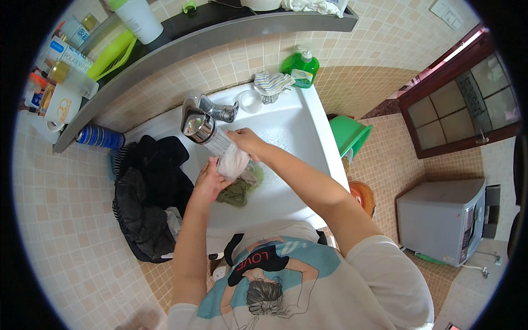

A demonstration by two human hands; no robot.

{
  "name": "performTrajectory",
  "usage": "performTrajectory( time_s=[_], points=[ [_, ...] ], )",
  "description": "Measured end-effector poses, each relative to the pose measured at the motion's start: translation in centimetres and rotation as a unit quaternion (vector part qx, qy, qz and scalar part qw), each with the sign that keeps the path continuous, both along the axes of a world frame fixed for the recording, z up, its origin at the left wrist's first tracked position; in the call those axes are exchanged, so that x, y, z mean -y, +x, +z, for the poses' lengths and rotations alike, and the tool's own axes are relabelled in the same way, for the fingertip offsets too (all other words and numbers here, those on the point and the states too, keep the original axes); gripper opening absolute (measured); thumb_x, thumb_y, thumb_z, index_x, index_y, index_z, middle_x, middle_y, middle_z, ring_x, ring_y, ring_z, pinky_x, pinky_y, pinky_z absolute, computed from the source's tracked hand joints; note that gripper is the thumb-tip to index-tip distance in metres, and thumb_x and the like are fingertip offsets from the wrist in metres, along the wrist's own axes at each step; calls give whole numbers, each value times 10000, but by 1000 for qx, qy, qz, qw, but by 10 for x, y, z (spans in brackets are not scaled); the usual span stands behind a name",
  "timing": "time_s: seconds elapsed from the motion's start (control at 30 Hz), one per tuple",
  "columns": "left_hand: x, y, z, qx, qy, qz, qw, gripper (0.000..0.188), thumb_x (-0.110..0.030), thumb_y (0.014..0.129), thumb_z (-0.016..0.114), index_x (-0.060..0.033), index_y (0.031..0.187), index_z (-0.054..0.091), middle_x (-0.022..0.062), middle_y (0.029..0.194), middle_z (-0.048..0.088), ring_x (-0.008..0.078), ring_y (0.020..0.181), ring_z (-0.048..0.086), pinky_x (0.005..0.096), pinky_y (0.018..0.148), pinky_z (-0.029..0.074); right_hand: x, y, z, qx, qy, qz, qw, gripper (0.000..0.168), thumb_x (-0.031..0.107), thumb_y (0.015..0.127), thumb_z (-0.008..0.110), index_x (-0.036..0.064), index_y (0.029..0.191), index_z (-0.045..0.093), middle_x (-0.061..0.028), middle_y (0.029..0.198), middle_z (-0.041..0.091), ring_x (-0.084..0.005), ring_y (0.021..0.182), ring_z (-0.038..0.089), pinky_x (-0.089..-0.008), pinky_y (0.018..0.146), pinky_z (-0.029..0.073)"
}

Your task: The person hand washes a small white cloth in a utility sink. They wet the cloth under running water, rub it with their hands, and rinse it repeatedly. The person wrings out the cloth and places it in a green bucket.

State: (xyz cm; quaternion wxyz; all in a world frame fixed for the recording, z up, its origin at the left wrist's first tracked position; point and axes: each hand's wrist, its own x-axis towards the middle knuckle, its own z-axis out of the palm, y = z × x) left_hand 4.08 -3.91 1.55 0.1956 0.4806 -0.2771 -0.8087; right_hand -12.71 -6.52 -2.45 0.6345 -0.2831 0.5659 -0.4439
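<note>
Water runs from a chrome faucet (199, 127) over a pale, wet cloth (233, 161), which both hands hold above a white sink (305, 123). My left hand (210, 180) grips the cloth's lower left side. At its upper right, my right hand (247, 142) pinches the same cloth, with the wrist beside the stream. Below the hands, an olive-green cloth (234, 194) lies wet in the basin, with a greyish piece of fabric against it. Foam or bubbles show on the basin floor.
Dark clothes (152, 198) lie heaped at the sink's left. A striped rag (273, 83), a small white bowl (250, 101) and a green soap bottle (303, 71) stand along the back rim. A shelf (247, 25) runs above. Right of the sink are a green bin (348, 134) and a washing machine (439, 218).
</note>
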Motion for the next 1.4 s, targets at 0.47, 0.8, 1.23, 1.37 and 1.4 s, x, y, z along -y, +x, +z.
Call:
performTrajectory(
  time_s=[0.47,0.8,1.23,1.37,1.4],
  points=[
    [64,52,55,83,-243,115,960,510,-493,884,399,-15,975,555,119,934,591,218,837,593,319,757,475,-11,-58,82,-202,-85,400,890,363,231,688,731,35,962,594,-26,828,598,-111,767,537,-261,662,433],
    [53,43,40,-69,-172,113,976,570,-447,904,376,-170,1372,204,179,1317,347,328,1079,500,424,892,419,-6,-46,114,-150,-94,352,919,260,308,721,699,62,770,628,21,741,564,-72,689,490,-216,668,384],
    [-8,4,-5,14,-205,-22,978,531,-441,877,451,-14,1194,438,110,1146,489,177,1067,455,339,906,362,-11,-24,106,118,-86,224,964,442,312,753,663,127,1120,499,2,980,536,-68,790,436,-206,648,331],
    [10,17,6,50,-310,30,949,191,-223,877,535,-43,885,600,-35,758,561,60,672,482,220,624,394,-8,-42,97,44,-72,160,984,414,239,805,616,98,1172,487,-8,985,567,-54,759,521,-190,608,409],
    [18,28,8,51,-310,53,948,190,-230,879,534,-50,884,597,-38,764,557,55,672,476,216,617,389,-7,-48,90,18,-61,138,988,370,237,807,614,84,1130,517,-3,923,579,-38,696,510,-177,553,389]
  ],
)
